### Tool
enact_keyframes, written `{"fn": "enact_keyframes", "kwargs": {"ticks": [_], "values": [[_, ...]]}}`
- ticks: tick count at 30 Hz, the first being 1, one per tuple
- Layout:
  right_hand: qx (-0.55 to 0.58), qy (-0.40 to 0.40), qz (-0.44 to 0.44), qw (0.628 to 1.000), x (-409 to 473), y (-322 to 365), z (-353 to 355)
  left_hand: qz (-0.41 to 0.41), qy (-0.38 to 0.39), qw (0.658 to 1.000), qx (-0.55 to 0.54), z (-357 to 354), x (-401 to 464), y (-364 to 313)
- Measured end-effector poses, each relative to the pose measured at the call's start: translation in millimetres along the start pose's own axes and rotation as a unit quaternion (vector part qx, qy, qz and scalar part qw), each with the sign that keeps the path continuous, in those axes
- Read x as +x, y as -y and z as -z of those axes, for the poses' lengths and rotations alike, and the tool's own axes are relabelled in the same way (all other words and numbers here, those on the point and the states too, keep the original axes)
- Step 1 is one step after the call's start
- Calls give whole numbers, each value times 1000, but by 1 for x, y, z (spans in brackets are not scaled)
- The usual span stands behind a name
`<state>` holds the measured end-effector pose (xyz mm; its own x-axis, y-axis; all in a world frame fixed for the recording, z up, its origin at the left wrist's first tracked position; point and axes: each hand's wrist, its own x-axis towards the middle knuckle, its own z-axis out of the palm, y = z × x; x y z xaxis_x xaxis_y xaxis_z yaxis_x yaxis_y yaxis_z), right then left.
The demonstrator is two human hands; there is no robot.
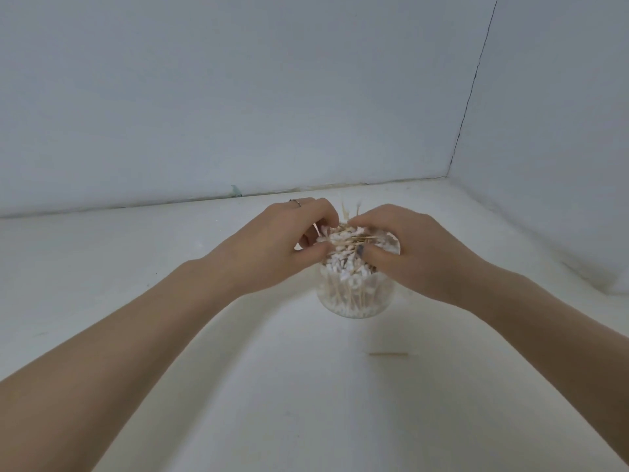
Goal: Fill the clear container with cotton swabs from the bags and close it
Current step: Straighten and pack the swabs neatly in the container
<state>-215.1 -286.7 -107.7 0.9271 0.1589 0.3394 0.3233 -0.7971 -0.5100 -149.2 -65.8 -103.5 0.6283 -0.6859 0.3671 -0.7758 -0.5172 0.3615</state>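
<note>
A clear round container (pixel 354 301) stands on the white table, packed with upright cotton swabs (pixel 343 264) with wooden sticks and white tips. More swabs lie crosswise in a heap on its open top. My left hand (pixel 286 247) and my right hand (pixel 408 253) meet over the opening, fingers curled into the heap and pinching swabs. A few swab ends stick up behind my fingers. No lid and no bags are in view.
One loose swab (pixel 388 354) lies on the white table (pixel 136 284) in front of the container, to the right. White walls close the table at the back and on the right, meeting in a corner (pixel 449 175).
</note>
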Motion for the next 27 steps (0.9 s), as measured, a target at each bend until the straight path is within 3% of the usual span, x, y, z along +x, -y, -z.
{"fn": "enact_keyframes", "kwargs": {"ticks": [9,14,22,27], "values": [[-64,34,30,997,18,3,13,-53,14,998,26,-8,12,0],[-139,48,69,987,30,2,19,-79,-34,996,35,-3,17,1],[-52,-24,52,997,30,-6,22,5,-97,993,-63,3,15,-1],[-23,-61,47,997,27,-6,24,21,-78,994,-77,-1,13,-1]]}}
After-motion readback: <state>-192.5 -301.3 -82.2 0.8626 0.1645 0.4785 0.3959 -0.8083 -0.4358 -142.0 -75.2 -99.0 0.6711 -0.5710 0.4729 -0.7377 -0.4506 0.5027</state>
